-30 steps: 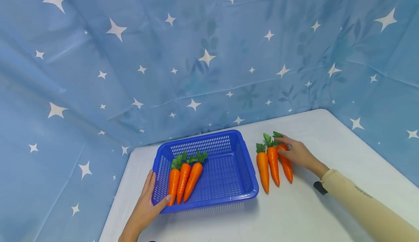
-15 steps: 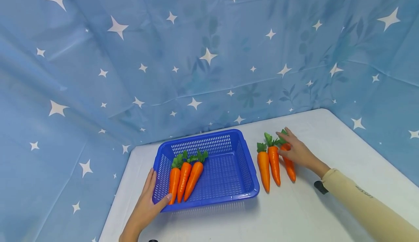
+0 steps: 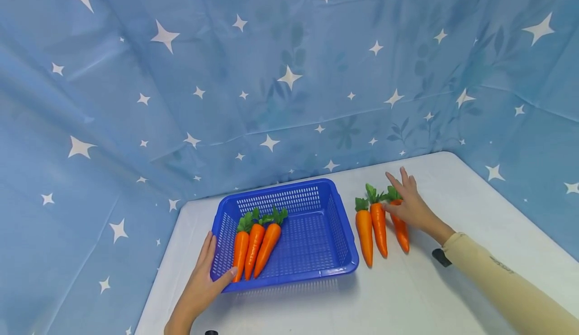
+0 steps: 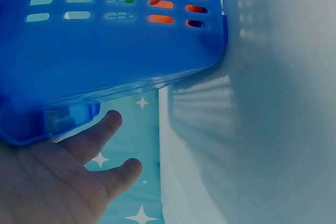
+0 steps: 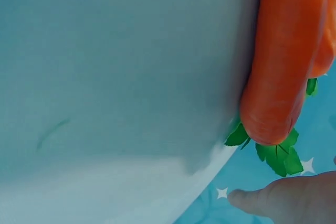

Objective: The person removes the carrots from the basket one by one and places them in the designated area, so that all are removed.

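Observation:
Straight fingers of my left hand [image 3: 200, 279] lie along the outside of a blue plastic basket [image 3: 289, 274] at its near left corner, the thumb over the rim. Two extended fingertips show beside the basket wall in the left wrist view. Inside, at the left, three orange carrots [image 3: 256, 247] with green tops lie side by side. To the right of the basket are three more carrots on the table. My right hand [image 3: 412, 206] hovers with spread fingers over the rightmost carrot [image 3: 400, 232], partly covering its upper end; the middle carrot [image 3: 379, 229] and left carrot [image 3: 364, 237] lie beside it.
A white table [image 3: 389, 295] holds everything, its far edge close to a blue curtain [image 3: 289, 103] with white stars. Small dark objects show by the right wrist [image 3: 441, 257] and below the left one [image 3: 211, 332].
My right hand has lifted its fingers off the rightmost carrot and spread them, moving slightly right and away. That carrot has shifted slightly right. The left hand and basket stay put.

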`<action>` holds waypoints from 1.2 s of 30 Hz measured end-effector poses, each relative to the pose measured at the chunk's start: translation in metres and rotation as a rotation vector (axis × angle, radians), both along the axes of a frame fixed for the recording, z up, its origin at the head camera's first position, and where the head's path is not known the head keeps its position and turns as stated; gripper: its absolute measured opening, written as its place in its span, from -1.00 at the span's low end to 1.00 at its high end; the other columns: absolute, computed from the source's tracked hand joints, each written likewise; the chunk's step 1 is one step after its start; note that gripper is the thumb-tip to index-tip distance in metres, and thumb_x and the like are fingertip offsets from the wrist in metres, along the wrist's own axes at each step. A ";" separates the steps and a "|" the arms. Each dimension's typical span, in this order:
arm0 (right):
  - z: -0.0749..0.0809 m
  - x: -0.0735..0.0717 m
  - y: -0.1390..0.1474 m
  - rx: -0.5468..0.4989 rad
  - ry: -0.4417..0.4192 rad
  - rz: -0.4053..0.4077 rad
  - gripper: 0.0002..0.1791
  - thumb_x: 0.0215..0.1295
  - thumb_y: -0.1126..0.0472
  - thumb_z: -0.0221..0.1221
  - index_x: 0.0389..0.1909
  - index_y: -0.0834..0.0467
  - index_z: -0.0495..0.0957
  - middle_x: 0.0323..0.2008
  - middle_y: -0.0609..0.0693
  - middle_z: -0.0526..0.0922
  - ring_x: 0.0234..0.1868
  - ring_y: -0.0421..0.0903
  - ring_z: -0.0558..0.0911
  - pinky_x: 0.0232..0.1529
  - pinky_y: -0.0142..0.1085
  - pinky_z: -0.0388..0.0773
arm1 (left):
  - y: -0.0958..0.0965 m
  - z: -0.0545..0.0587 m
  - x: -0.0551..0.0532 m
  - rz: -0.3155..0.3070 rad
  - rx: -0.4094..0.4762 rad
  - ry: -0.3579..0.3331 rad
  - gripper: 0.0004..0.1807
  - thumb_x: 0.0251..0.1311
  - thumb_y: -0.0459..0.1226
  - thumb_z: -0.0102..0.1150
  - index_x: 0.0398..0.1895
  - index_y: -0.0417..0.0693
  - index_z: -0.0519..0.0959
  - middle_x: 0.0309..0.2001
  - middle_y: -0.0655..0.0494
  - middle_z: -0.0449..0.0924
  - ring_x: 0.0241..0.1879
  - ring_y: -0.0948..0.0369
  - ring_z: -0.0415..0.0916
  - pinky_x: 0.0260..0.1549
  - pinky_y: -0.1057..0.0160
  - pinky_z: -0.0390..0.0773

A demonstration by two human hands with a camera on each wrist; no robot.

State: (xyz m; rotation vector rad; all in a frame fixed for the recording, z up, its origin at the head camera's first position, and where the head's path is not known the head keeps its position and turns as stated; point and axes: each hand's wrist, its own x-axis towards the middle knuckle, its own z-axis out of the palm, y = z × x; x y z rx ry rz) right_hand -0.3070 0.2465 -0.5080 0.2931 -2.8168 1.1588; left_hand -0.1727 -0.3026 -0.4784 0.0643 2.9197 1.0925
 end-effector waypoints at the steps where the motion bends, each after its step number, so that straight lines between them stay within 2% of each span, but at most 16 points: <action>1: 0.001 0.000 0.000 0.001 0.007 0.000 0.05 0.42 0.16 0.36 0.74 0.19 -0.06 0.68 0.36 -0.51 0.60 0.56 -0.46 0.30 0.68 -0.19 | 0.000 0.000 0.000 0.000 0.000 0.002 0.21 0.34 0.18 0.27 0.77 -0.16 -0.21 0.75 -0.14 -0.39 0.66 -0.33 -0.24 0.39 -0.47 0.06; 11: 0.013 -0.005 -0.012 -0.012 0.025 -0.020 0.06 0.46 0.13 0.30 0.76 0.13 -0.15 0.69 0.31 -0.53 0.64 0.43 -0.52 0.41 0.59 -0.36 | 0.000 0.001 0.001 0.000 -0.011 0.001 0.21 0.34 0.18 0.26 0.76 -0.18 -0.20 0.75 -0.16 -0.39 0.67 -0.32 -0.24 0.39 -0.46 0.07; 15: 0.020 -0.006 -0.018 -0.056 0.008 -0.006 0.09 0.49 0.11 0.27 0.77 0.08 -0.26 0.68 0.24 -0.62 0.64 0.43 -0.48 0.36 0.64 -0.25 | 0.000 0.001 0.001 -0.001 -0.016 0.004 0.21 0.34 0.17 0.26 0.76 -0.18 -0.20 0.75 -0.18 -0.38 0.66 -0.33 -0.23 0.39 -0.46 0.07; 19: 0.026 -0.010 -0.023 -0.100 -0.006 0.020 0.11 0.54 0.07 0.24 0.76 0.06 -0.37 0.67 0.20 -0.68 0.64 0.51 -0.31 0.32 0.64 -0.06 | 0.001 0.000 0.001 0.003 -0.011 0.006 0.21 0.34 0.18 0.27 0.77 -0.17 -0.20 0.75 -0.17 -0.37 0.66 -0.33 -0.22 0.39 -0.47 0.08; 22: 0.033 -0.013 -0.029 -0.119 -0.002 0.035 0.13 0.55 0.04 0.23 0.75 0.08 -0.43 0.67 0.22 -0.67 0.63 0.54 -0.23 0.36 0.60 -0.03 | 0.001 -0.001 0.000 0.006 -0.002 0.007 0.21 0.34 0.18 0.27 0.77 -0.16 -0.20 0.75 -0.15 -0.37 0.66 -0.33 -0.21 0.38 -0.47 0.09; 26: 0.041 -0.016 -0.037 -0.124 0.001 0.039 0.12 0.56 0.00 0.22 0.76 0.07 -0.42 0.68 0.26 -0.61 0.63 0.55 -0.20 0.38 0.61 -0.10 | 0.001 0.000 -0.001 0.006 0.000 0.000 0.22 0.33 0.19 0.27 0.77 -0.16 -0.20 0.75 -0.14 -0.38 0.66 -0.33 -0.22 0.39 -0.46 0.08; 30: 0.047 -0.015 -0.045 -0.138 -0.031 0.052 0.09 0.57 -0.07 0.18 0.77 0.06 -0.36 0.70 0.28 -0.53 0.64 0.51 -0.22 0.40 0.60 -0.16 | 0.000 -0.001 -0.001 0.006 -0.003 -0.004 0.22 0.33 0.19 0.27 0.77 -0.17 -0.20 0.75 -0.15 -0.39 0.66 -0.33 -0.23 0.39 -0.45 0.08; 36: 0.061 -0.013 -0.060 -0.183 -0.065 0.106 0.05 0.59 -0.12 0.16 0.77 0.11 -0.28 0.72 0.28 -0.34 0.68 0.40 -0.19 0.50 0.47 -0.12 | 0.001 -0.002 0.000 0.003 0.005 0.011 0.21 0.34 0.18 0.28 0.77 -0.17 -0.19 0.75 -0.16 -0.37 0.66 -0.33 -0.21 0.39 -0.46 0.08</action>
